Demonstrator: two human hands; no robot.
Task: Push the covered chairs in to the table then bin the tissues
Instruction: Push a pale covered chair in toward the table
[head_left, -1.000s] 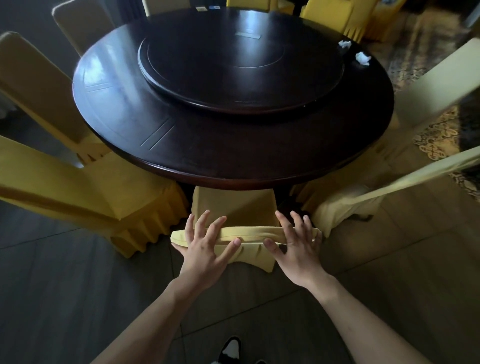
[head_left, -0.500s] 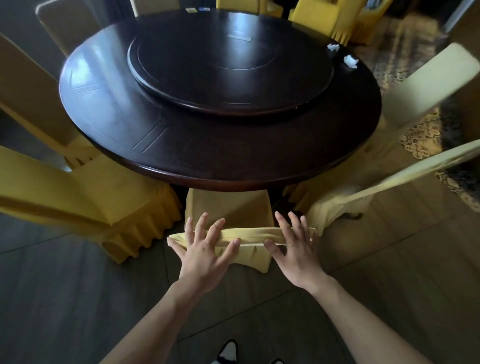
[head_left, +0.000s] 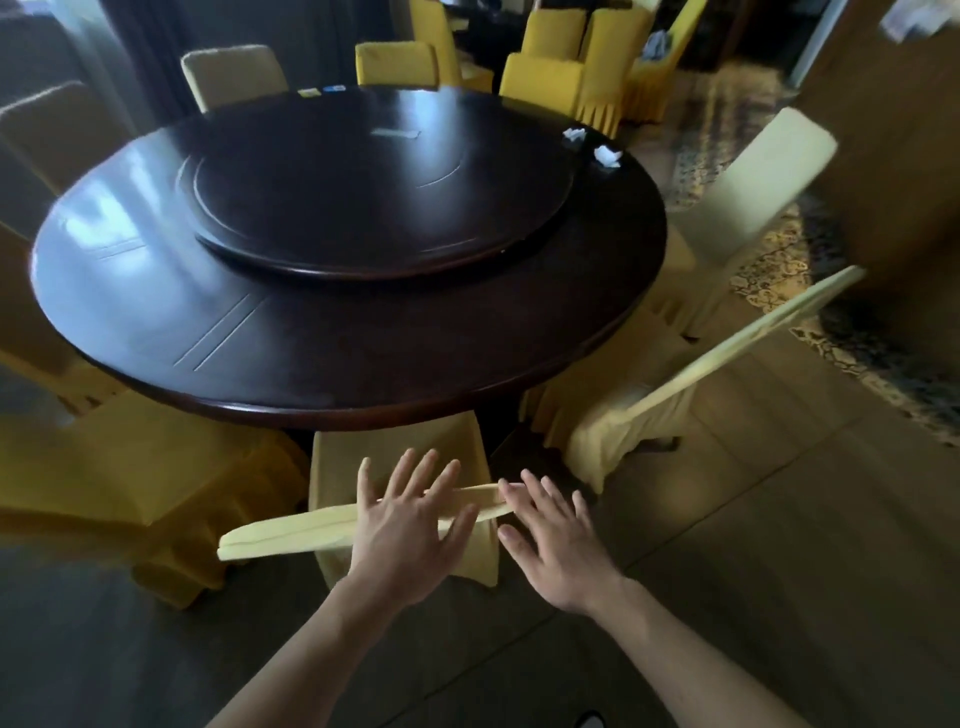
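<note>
A yellow covered chair (head_left: 291, 530) stands right in front of me, its seat tucked under the dark round table (head_left: 156, 291). My left hand (head_left: 405, 525) lies flat over the top of its backrest, fingers spread. My right hand (head_left: 553, 535) is open at the backrest's right end, fingers straight, barely touching or just off it. Two crumpled white tissues (head_left: 575, 136) (head_left: 607, 156) lie on the table's far right edge. Two pale covered chairs (head_left: 727, 364) (head_left: 753, 192) stand pulled out and angled at the right.
A lazy Susan (head_left: 384, 187) fills the table's middle. Yellow covered chairs (head_left: 119, 488) ring the left side and the far side (head_left: 395, 62). More yellow chairs (head_left: 582, 67) stand behind. A patterned carpet (head_left: 810, 291) lies at the right. No bin is in view.
The view has swung up and right. Both hands have slid rightwards along the backrest and loosened; the right hand now sits at its right end.
</note>
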